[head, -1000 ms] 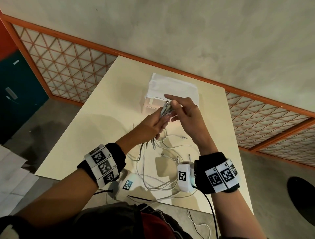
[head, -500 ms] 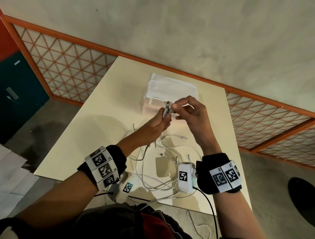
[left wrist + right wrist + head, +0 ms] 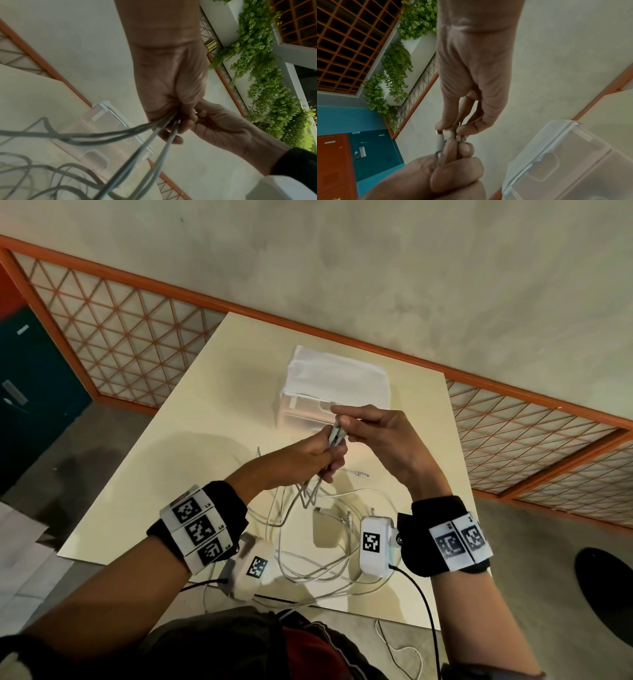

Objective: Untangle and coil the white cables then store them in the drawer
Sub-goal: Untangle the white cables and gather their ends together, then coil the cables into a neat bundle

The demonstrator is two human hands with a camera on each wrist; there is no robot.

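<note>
Several white cables (image 3: 308, 546) lie tangled on the cream table (image 3: 191, 446), and their ends rise into my hands. My left hand (image 3: 327, 448) grips a bundle of these cable ends in its curled fingers, seen also in the left wrist view as strands (image 3: 150, 129) fanning from the fist (image 3: 171, 115). My right hand (image 3: 342, 424) pinches the connector tips (image 3: 448, 134) between thumb and fingers (image 3: 467, 129), just above the left hand (image 3: 452, 169). The translucent drawer box (image 3: 335, 392) with a white top stands right behind the hands and looks closed.
One loose connector (image 3: 361, 474) lies on the table under the hands. Cable loops hang over the near table edge (image 3: 342, 607), and another white cable (image 3: 400, 655) lies on the floor. An orange lattice railing (image 3: 120, 337) runs behind the table.
My right hand went from reaching over the bundle with straighter fingers to pinching the connector tips. Both hands dropped slightly towards me; the cables on the table barely shifted.
</note>
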